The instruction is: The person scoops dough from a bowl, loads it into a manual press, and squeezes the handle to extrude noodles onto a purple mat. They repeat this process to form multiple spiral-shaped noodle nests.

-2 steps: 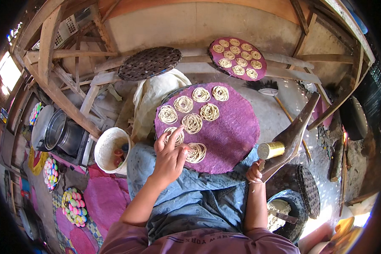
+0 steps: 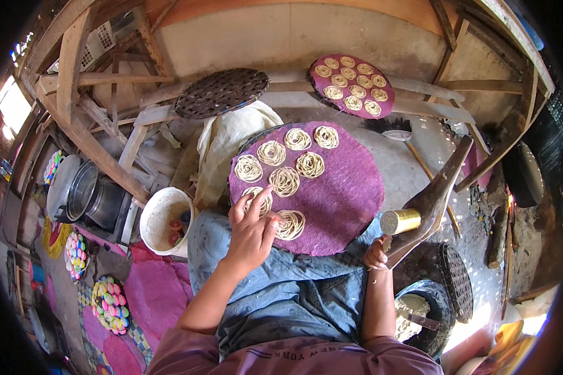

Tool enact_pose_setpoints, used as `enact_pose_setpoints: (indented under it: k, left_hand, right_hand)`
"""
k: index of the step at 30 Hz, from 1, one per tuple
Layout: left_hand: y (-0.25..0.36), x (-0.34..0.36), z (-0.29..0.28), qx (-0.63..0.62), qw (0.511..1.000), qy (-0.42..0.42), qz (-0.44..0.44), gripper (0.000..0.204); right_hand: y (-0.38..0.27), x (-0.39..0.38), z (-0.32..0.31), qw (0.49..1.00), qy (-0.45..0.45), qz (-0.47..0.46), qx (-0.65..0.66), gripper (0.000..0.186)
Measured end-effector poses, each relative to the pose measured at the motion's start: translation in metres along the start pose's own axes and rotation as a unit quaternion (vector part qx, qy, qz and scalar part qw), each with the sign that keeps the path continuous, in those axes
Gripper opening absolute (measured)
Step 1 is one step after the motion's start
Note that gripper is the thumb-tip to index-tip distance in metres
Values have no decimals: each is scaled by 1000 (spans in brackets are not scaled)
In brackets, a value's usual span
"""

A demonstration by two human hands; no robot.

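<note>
A round purple-covered tray point(image 2: 338, 212) rests over my lap on blue cloth, carrying several coiled nests of pale strands point(image 2: 284, 181). My left hand point(image 2: 251, 237) is over its left side, fingers apart, fingertips at or just above the lower-left coils; exact contact is hard to tell. At the tray's right, my right hand point(image 2: 376, 255) grips a long dark wooden press point(image 2: 426, 219) fitted with a brass-coloured cylinder point(image 2: 405, 220), with pale strands near my fingers.
Behind stand a woven tray point(image 2: 221, 92) and a coil-filled tray point(image 2: 350, 85) on planks. Left are a white bucket point(image 2: 151, 222), pots point(image 2: 106, 206) and pink cloths point(image 2: 147, 290). Right are a brush point(image 2: 385, 128) and a tub of pale paste point(image 2: 413, 312). Wooden framing point(image 2: 81, 131) surrounds everything.
</note>
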State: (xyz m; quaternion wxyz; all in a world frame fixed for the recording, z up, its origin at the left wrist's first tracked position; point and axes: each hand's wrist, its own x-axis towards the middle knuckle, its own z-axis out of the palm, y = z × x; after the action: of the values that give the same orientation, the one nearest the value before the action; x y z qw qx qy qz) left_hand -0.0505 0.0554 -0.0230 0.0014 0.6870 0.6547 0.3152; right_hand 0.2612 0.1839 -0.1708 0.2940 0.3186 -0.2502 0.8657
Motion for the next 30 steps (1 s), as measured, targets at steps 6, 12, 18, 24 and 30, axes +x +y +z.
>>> enact_pose_setpoints:
  k: [6, 12, 18, 24, 30]
  left_hand:
    - [1, 1, 6, 20, 1000, 6, 10, 33]
    - [2, 1, 5, 12, 1000, 13, 9, 34]
    - [2, -1, 4, 9, 1000, -3, 5, 34]
    - [1, -1, 6, 15, 1000, -1, 14, 33]
    - [1, -1, 7, 19, 1000, 3, 12, 32]
  right_hand:
    - [2, -6, -5, 1000, 9, -6, 0, 58]
    - [0, -7, -1, 999, 43, 3, 0, 61]
    - [2, 3, 8, 999, 26, -9, -30, 57]
    - [5, 8, 13, 999, 30, -23, -38, 59]
    - [4, 7, 13, 998, 38, -12, -45, 55]
